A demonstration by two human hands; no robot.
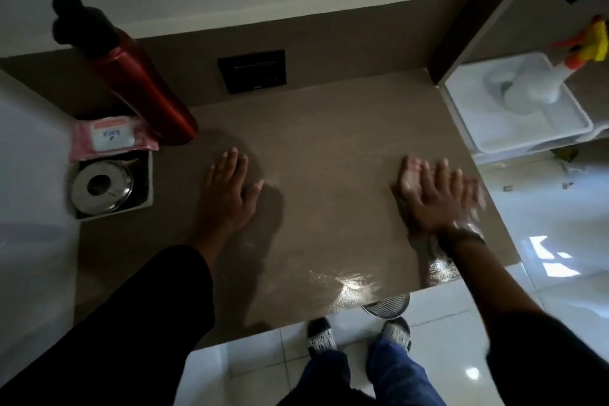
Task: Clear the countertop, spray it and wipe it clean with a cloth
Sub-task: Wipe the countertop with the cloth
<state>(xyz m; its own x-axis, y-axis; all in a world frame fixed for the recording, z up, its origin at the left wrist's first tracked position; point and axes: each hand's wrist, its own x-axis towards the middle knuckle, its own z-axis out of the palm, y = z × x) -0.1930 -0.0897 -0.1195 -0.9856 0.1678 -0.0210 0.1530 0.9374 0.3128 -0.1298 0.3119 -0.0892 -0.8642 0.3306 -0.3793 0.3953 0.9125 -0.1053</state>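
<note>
Hands are both lying flat on the brown counter (323, 128), palms down. Left hand (230, 191) is resting open with fingers spread, gripping nothing, just right of the box at the counter's left side. Right hand (438, 198) is blurred, fingers stretched out, pressing on something pale (410, 180) that is showing under its fingertips; cloth or not, I cannot tell, and I cannot tell whether the hand is gripping it or only pressing down. A watch (466, 231) is sitting on that wrist.

Counter surface is glistening wet near the front edge, catching the light. A red bottle (145, 89) with a black cap is standing at the back left, near the wall. Beside it a pink pack of wipes (112, 138) is lying on the rim of an open box (146, 181) that is holding a round steel tin (102, 186).

Off the counter's right end, a white spray bottle (534, 89) with a yellow and orange trigger is lying tilted in a white tray (573, 128) on a shelf. A dark switch plate (252, 71) is sitting on the back wall. Feet in slippers (321, 336) are standing on white floor tiles below.
</note>
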